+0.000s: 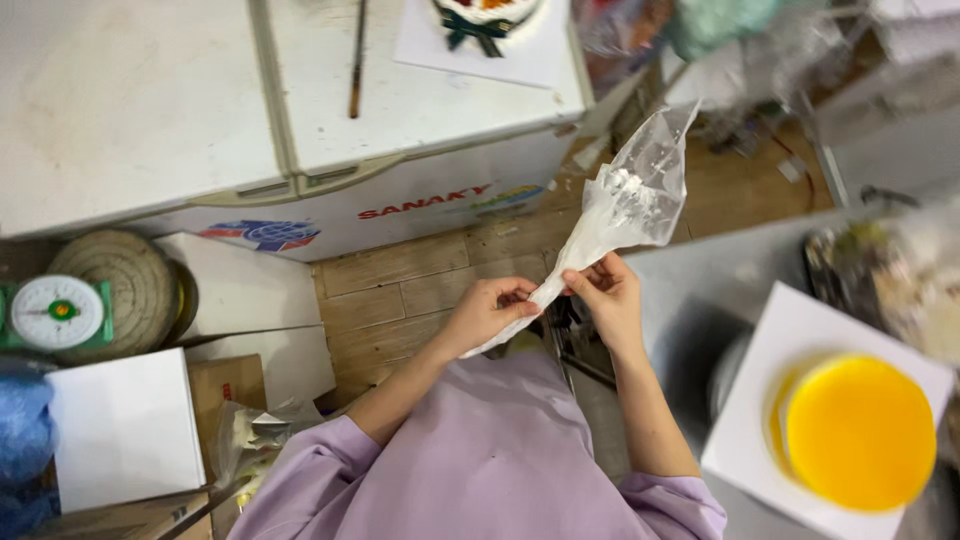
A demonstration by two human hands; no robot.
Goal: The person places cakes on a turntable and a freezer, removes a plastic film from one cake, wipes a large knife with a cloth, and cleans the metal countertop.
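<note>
Head view: left hand (490,310) and right hand (605,295) both pinch the narrow lower end of a clear plastic piping bag (625,205), held up above the wooden floor (400,290). Bag's wide end points up-right. Yellow round cake (860,430) sits on a white board (760,400) on the counter (680,290), right.
</note>
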